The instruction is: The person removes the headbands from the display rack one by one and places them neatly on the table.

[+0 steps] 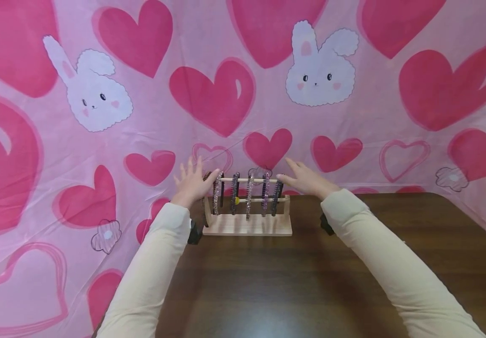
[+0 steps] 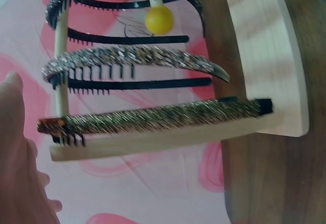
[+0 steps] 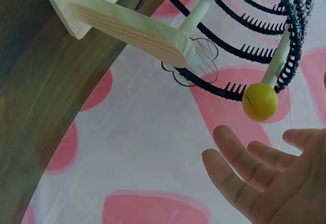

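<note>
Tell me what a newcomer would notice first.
Probably the pink cloth, covered in hearts and white rabbit heads, behind the brown table. Then the glittering headbands on a wooden rack near the table's far edge, with the left hand and right hand at its opposite ends.

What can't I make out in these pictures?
Head view: right end of the top bar, hidden by the right hand.
Head view: part of the black item, hidden by the left sleeve.
Left wrist view: much of the left hand, cut off by the left edge.
Right wrist view: farther headbands, overlapped by nearer ones, cut off by edges.
</note>
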The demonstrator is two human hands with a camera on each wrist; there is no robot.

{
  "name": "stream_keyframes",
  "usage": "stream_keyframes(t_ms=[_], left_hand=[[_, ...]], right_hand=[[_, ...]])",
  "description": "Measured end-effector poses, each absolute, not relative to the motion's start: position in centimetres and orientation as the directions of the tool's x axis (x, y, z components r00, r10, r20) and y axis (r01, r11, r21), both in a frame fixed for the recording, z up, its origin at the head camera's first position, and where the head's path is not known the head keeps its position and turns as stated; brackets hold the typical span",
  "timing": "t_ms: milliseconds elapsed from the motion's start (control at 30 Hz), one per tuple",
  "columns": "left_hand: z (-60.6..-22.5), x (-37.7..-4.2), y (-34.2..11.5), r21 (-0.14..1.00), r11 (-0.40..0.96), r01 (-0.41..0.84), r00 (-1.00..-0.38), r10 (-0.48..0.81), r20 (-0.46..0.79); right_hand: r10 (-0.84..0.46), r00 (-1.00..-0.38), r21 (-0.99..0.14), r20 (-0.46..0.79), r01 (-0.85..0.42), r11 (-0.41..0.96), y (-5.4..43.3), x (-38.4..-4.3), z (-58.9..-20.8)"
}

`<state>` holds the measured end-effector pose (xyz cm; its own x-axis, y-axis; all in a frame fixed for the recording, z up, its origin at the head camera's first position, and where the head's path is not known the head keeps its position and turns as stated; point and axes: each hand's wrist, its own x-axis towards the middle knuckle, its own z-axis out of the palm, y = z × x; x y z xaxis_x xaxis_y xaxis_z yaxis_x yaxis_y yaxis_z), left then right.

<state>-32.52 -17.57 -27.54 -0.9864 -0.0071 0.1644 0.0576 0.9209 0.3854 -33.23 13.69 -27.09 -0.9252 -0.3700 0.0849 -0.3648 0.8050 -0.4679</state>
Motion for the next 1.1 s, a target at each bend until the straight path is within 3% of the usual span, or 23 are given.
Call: stream_keyframes(t_ms=[667, 1100], left_hand=[[-30.9, -31.5, -19.8, 0.401, 0.899, 0.175, -0.966, 0.079, 0.245], [-33.7, -30.6, -20.7, 0.475, 0.864, 0.166, -0.971, 0.058, 0.233]], right_hand=[[-0.412, -0.905, -0.530, 0.103, -0.401, 0.747, 13.3, -33.4, -27.6], [-0.409, -0.905, -0.547, 0.119, -0.404, 0.734, 13.0, -33.3, -27.6]])
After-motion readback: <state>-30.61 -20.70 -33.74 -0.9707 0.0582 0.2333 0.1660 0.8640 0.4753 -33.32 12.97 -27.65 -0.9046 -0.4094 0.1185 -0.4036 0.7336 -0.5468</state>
